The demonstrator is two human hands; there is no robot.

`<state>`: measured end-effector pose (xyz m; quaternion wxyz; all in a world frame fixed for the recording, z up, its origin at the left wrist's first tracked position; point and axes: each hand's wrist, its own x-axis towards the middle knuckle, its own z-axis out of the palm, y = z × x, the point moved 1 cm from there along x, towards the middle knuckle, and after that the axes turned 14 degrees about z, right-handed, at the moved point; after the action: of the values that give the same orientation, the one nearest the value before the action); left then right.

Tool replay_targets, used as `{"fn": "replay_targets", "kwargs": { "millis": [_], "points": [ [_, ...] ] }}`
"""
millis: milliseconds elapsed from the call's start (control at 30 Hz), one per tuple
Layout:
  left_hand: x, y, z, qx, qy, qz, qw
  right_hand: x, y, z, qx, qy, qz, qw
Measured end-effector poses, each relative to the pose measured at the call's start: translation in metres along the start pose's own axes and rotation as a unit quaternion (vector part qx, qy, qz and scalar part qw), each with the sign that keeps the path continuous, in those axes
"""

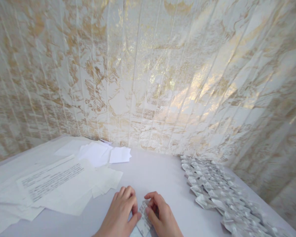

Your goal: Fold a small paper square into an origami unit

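Your left hand [120, 210] and your right hand [161, 214] were together at the near edge of the pale lilac-white table [153, 171], both working one small silvery foil blister strip [144, 219]. The strip lay low on the table between the two hands, slanting down toward you. Your left hand was curled, knuckles up, with the thumb pressed against the strip's left edge. Your right hand was also bent closed around it, fingertips pinching the upper end and thumb meeting the foil from the side. How much of the strip sat under your palms could not be told.

To your right, well apart from the hands, a long heap of matching silver foil blister strips [212, 187] ran from the back of the table toward the near right corner. To your left lay a spread of white paper sheets [56, 184], the top one printed with lines of dark text, too blurred to read. Beyond them, near the back, smaller blank white paper slips [119, 154] lay overlapping. Behind the table hung a cream curtain with a shiny gold pattern [148, 72], falling in vertical folds.
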<state>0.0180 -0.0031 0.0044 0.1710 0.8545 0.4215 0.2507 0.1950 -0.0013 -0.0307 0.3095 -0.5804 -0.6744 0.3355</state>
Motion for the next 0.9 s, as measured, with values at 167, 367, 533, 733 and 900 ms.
{"fn": "replay_targets", "kwargs": {
  "millis": [167,367,533,733,900],
  "points": [
    [-0.004,-0.005,0.005,-0.016,0.033,0.024,0.999,0.002,0.002,-0.01,-0.053,-0.029,-0.039,0.997],
    [-0.001,0.001,-0.001,0.023,-0.074,0.089,0.993,0.003,-0.005,-0.028,-0.092,-0.068,-0.02,0.993],
    [0.0,0.005,-0.007,0.032,-0.063,0.06,0.996,0.001,-0.015,-0.032,-0.093,-0.048,0.015,0.994],
    [0.002,0.0,0.0,0.038,-0.043,0.042,0.997,-0.001,-0.018,-0.022,-0.167,0.006,0.018,0.986],
    [0.002,0.002,0.002,0.047,-0.045,0.043,0.997,-0.003,-0.023,-0.016,-0.21,0.019,0.03,0.977]
  ]
}}
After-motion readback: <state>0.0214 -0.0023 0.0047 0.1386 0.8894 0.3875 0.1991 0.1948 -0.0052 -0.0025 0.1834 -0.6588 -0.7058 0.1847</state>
